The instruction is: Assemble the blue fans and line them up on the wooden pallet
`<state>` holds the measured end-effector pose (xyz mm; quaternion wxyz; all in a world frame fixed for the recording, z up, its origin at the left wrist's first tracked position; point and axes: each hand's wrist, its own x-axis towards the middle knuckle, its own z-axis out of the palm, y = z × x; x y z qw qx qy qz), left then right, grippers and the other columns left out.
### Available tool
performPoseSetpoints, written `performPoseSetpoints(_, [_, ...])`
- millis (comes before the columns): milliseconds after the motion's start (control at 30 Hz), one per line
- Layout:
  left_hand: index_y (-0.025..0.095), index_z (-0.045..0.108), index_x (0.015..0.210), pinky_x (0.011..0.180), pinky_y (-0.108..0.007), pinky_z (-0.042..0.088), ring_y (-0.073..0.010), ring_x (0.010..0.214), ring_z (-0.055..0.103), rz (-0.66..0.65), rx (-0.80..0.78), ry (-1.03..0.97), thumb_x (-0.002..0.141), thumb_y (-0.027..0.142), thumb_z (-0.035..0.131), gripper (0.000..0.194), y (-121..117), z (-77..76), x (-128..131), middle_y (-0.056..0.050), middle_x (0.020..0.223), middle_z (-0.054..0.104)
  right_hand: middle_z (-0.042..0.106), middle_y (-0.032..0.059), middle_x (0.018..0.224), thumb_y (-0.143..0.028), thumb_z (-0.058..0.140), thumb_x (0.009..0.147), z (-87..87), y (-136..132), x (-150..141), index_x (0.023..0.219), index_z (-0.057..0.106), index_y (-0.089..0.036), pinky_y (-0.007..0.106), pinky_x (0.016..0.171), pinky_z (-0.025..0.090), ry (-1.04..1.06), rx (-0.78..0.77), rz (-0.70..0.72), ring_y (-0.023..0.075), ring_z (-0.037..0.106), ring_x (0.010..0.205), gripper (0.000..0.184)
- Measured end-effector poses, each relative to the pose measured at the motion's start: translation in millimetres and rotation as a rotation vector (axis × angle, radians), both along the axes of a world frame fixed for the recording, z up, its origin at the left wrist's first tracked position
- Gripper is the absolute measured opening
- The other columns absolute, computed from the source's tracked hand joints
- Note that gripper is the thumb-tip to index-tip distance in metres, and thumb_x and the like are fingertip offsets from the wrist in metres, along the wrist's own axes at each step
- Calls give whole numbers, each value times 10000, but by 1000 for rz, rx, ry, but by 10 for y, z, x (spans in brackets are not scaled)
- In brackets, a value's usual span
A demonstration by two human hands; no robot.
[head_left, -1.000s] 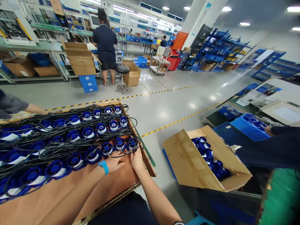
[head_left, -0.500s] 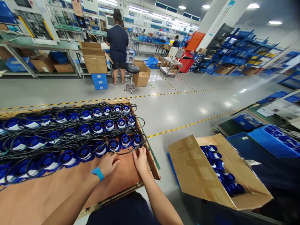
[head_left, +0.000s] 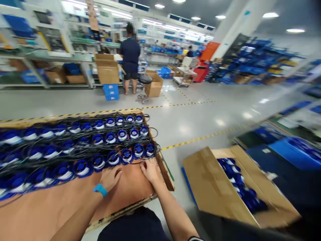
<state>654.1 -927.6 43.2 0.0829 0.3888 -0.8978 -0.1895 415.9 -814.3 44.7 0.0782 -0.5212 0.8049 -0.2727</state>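
Workshop floor: glossy grey (head_left: 173,120), reflecting the ceiling lights, crossed by striped tape (head_left: 200,138); the far racks smear in my feed.
Blue fan housings: 3 rows of round plastic shells (head_left: 127,155) with open fronts and white bands, at the far side of the brown sheet (head_left: 132,182); the near row lies closest to me.
Right hand: I see it (head_left: 150,170) beside the end of that row, fingers bent and loosely spread, nothing visible in their hold; contact with the last shell I cannot confirm.
Left hand: it (head_left: 110,178) rests lower on the sheet, thumb parted, fingers half curled, no item visible in it; a blue wristband (head_left: 100,190) sits behind.
Change: both hands have eased back from the near row, leaving its end shells unheld, as far as I can judge.
Black cables: thin, matte, looped in tangles (head_left: 126,145) between rows.
Sheet: smooth, tan, faintly creased.
Wooden rim: rough and straight (head_left: 167,177), right of the sheet.
Cardboard carton: flaps open (head_left: 213,184), well apart, more blue shells (head_left: 238,182) jumbled inside.
Background: 1 person (head_left: 130,55) at a bench, near a round stool (head_left: 144,79).
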Motion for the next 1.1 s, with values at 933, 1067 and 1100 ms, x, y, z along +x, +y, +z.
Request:
performPoseSetpoints(933, [220,425,1505,1063,-523,430,-367,1342,492,-2003,-312,235,890,414,588,665,5745,-8,-3400,-210,1516,447,669,100,1150,-73,454,911,-599,7390,1527,1182,686,-219,391,1005,485,31,8,-2000,238,615,1103,385])
performPoseSetpoints(1067, [273,279,1574,1137,-597,317,-384,1480,313,-2112,-488,103,775,291,736,920,6935,-266,-3339,-204,1627,286,628,35,1286,-76,656,823,-841,7756,1360,1200,692,-332,326,954,527,-32,70,-1831,204,646,1056,457])
performPoseSetpoints(1100, [289,246,1582,1136,-614,308,-388,1493,283,-2128,-506,69,766,283,749,959,7166,-359,-3318,-193,1646,244,603,44,1331,-130,703,823,-899,7782,1329,1204,687,-328,340,949,536,-31,83,-1797,212,649,1058,429])
